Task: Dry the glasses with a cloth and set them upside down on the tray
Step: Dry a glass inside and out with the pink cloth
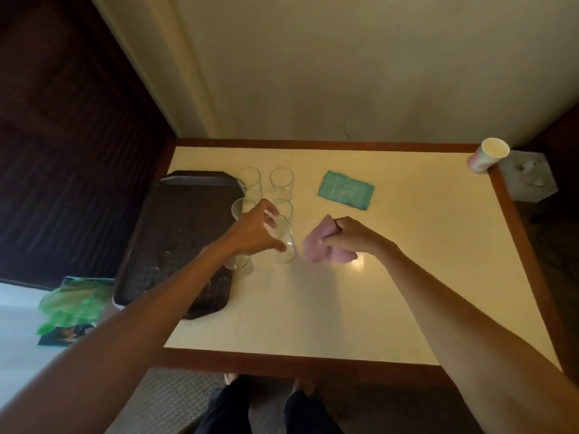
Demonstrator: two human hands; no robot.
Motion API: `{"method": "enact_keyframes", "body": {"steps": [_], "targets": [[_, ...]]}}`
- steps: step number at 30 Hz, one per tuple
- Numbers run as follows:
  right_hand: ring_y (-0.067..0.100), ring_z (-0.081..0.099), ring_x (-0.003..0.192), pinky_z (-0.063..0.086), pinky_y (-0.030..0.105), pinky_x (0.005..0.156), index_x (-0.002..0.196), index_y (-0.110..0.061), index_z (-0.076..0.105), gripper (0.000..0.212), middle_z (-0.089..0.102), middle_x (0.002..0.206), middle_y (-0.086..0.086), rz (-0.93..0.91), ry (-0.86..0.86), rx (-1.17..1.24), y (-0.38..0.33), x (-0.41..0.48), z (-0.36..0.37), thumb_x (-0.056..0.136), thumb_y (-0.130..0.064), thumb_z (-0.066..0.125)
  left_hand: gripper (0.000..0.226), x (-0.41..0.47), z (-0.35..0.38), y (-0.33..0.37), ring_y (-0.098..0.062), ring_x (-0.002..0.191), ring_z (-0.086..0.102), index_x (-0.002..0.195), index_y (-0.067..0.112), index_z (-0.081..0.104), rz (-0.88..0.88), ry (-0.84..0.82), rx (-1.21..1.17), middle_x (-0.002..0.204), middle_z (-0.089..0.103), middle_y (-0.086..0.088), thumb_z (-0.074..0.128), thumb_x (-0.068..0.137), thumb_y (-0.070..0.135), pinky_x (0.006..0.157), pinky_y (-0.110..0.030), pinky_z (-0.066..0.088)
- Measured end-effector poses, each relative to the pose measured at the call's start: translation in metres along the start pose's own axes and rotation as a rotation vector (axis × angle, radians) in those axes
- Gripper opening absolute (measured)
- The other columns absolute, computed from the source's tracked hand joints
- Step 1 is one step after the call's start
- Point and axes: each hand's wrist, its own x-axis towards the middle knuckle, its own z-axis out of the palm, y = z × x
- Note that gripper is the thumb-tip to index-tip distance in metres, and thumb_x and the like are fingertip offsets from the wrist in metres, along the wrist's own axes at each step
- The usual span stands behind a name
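While the left hand point(255, 233) closes its grip round a clear drinking glass point(286, 249) just right of the dark brown rectangular tray point(175, 245), the right hand point(352, 236) pinches a crumpled pink cloth point(322, 249) in its grip close beside that glass, over the cream, wood-edged surface point(376, 292). Other clear glasses point(282, 184) stand clustered along the tray's right edge. A folded teal cloth point(346, 190) lies farther back, and a white paper cup point(488, 155) stands at the far right corner.
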Motion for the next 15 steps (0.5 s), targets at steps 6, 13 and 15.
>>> {"method": "enact_keyframes", "body": {"steps": [6, 13, 15], "targets": [[0.023, 0.067, 0.099, 0.05, 0.033, 0.079, 0.103, -0.016, 0.071, 0.04, 0.072, 0.105, 0.007, -0.177, 0.155, 0.376, -0.084, -0.03, -0.04, 0.071, -0.039, 0.071, 0.077, 0.003, -0.083, 0.042, -0.019, 0.108, 0.068, 0.124, 0.036, 0.057, 0.05, -0.001, -0.3, 0.114, 0.071, -0.007, 0.098, 0.059, 0.027, 0.097, -0.045, 0.056], [0.029, 0.064, 0.084, 0.046, 0.039, 0.07, 0.096, -0.015, 0.069, 0.018, 0.067, 0.094, 0.013, -0.324, 0.353, 0.616, -0.192, -0.036, -0.074, 0.084, -0.028, 0.072, 0.051, 0.004, -0.161, 0.093, -0.01, 0.076, 0.065, 0.117, 0.007, 0.064, 0.208, 0.012, -0.633, 0.087, 0.071, 0.003, 0.089, 0.074, 0.017, 0.071, -0.026, 0.05], [0.029, 0.067, 0.086, 0.051, 0.037, 0.068, 0.102, -0.018, 0.066, 0.014, 0.067, 0.103, 0.015, -0.368, 0.364, 0.682, -0.218, -0.038, -0.079, 0.091, -0.028, 0.068, 0.034, 0.003, -0.173, 0.1, -0.009, 0.068, 0.057, 0.111, 0.006, 0.068, 0.231, 0.036, -0.728, 0.082, 0.066, 0.002, 0.083, 0.083, 0.018, 0.065, -0.024, 0.045]]}}
